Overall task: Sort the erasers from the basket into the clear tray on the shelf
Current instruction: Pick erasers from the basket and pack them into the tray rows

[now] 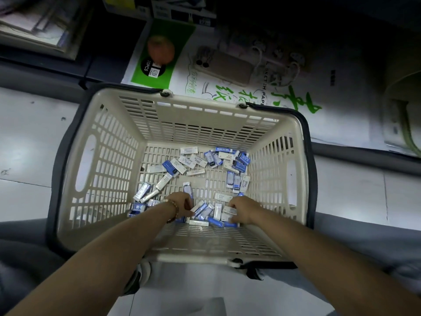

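My forearms (109, 252) reach in over a pale tiled floor (27, 137); beyond it a dark shelf (45, 71) carries sketch-paper packs (227, 92). The cream basket (109, 160) sits on the floor, with tiles showing on both sides. Blue-and-white erasers (189, 161) litter its bottom. My left hand (180, 205) and right hand (242, 209) curl into the near heap; I cannot tell whether either grips one.

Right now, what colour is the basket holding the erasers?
Cream basket, dark grey handles; head view.
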Demonstrator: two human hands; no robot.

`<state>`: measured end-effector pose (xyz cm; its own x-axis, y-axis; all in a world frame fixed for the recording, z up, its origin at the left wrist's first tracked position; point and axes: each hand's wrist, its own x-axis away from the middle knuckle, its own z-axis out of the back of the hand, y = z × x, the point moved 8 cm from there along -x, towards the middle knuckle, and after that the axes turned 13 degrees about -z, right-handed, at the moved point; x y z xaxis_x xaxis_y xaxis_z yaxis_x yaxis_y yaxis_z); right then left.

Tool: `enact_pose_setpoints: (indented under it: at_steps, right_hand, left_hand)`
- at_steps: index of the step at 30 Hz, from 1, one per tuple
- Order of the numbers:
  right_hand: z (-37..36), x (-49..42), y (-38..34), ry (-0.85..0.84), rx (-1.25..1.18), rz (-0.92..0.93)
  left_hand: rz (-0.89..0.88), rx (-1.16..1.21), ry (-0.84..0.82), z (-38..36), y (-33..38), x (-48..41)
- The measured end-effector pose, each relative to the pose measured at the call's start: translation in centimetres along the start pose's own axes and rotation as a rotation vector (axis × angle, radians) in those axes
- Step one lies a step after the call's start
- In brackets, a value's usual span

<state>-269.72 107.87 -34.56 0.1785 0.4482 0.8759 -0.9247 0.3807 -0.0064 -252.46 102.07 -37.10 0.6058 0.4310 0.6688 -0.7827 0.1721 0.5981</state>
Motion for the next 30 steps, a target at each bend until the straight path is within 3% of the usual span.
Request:
enact_pose_setpoints:
  at_steps: [5, 9, 14, 17, 22, 25, 30]
  right_hand:
    - [-0.4, -0.2, 0.4, -0.039, -0.104, -0.002]
    - [-0.9, 0.1, 0.5, -0.090, -0.166, -0.004]
    - [3.9, 2.4, -0.5, -0.220, -0.714, -0.012]
    - [11.3, 6.2, -2.2, -0.161, -0.951, 0.097]
    - [21.6, 17.2, -4.1, 0.009, -1.033, 0.361]
    - [24.3, 23.0, -4.7, 0.096, -1.002, 0.492]
    - [25.1, 27.8, -5.3, 0.111, -1.106, 0.600]
  left_hand:
    - [-0.024, 0.027, -0.028, -0.2, 0.3, -0.1]
    - [0.048, 0.393, -0.004, -0.2, 0.0, 0.4]
    - [0.112, 0.776, -0.006, 4.2, 2.6, 1.7]
    - [-0.021, 0.911, 0.065, 10.9, 7.2, 3.5]
    - [-0.232, 0.953, 0.079, 19.9, 17.0, 10.7]
    - [-0.365, 0.871, 0.048, 22.1, 21.9, 15.6]
    - [-0.494, 0.920, 0.230, 24.1, 23.9, 19.3]
